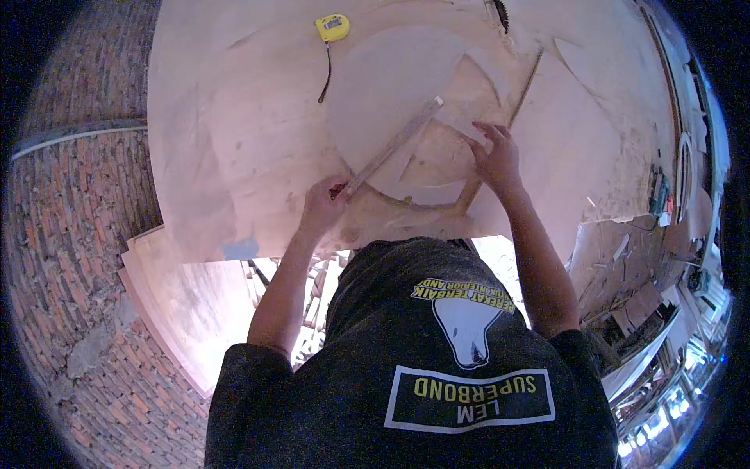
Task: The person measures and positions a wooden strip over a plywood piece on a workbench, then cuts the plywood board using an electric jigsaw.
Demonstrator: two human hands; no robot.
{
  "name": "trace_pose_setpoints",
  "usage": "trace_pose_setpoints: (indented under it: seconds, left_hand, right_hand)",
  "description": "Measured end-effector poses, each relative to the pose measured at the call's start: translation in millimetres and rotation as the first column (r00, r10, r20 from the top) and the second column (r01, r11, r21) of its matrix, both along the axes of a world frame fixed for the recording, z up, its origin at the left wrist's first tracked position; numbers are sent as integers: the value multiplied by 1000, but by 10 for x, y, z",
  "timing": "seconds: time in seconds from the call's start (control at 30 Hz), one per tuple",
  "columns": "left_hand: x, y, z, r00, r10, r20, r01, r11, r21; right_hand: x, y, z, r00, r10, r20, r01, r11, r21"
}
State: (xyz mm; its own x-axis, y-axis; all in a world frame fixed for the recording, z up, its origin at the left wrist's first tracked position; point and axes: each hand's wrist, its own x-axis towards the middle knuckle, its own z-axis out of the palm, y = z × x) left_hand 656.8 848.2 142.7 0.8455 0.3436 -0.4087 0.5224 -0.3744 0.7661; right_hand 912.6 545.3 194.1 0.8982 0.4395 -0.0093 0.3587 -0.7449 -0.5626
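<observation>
A narrow straight strip (394, 148) lies diagonally across pale cut board pieces on the wooden worktable (234, 156). My left hand (324, 205) is closed round the strip's lower left end. My right hand (495, 156) rests to the right of the strip, its fingers apart over a pale piece (461, 125), with nothing gripped in them. Beyond the strip is a large rounded thin sheet (379, 86). A curved-edged piece (426, 192) lies near the table's front edge, between my hands.
A yellow tape measure (333, 28) with a dark strap lies at the far side. A dark toothed blade (501, 16) shows at the far edge. Large sheets (183, 293) lean below the table at left, by a brick wall (86, 203). Scraps lie at right.
</observation>
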Motion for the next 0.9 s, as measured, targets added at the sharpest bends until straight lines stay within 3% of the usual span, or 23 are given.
trace_pose_setpoints:
  seconds: [0.1, 0.3, 0.4, 0.5, 0.6, 0.9]
  left_hand:
    - [-44, 19, -67, 995, 92, -23, -95, 979, -181]
    - [-6, -7, -85, 997, 70, 12, -68, 993, -98]
    - [17, -30, 9, 996, -24, 82, 19, 998, 57]
    - [26, -26, -39, 998, 2, 60, -2, 1000, 7]
    - [37, -58, 46, 992, 129, -12, -129, 977, -169]
    - [10, 44, -245, 998, 53, 44, -46, 988, -150]
  right_hand:
    - [-133, -251, 21, 999, -43, 20, 43, 999, -6]
    - [-479, -557, 111, 989, -145, -16, 144, 989, -28]
    - [-581, -676, 112, 982, -180, -50, 179, 984, -24]
    - [-668, -741, 119, 977, -200, -68, 200, 980, -5]
    - [-725, -800, 120, 976, -207, -71, 208, 978, 12]
    - [-953, -1022, 65, 963, -259, -80, 260, 966, -3]
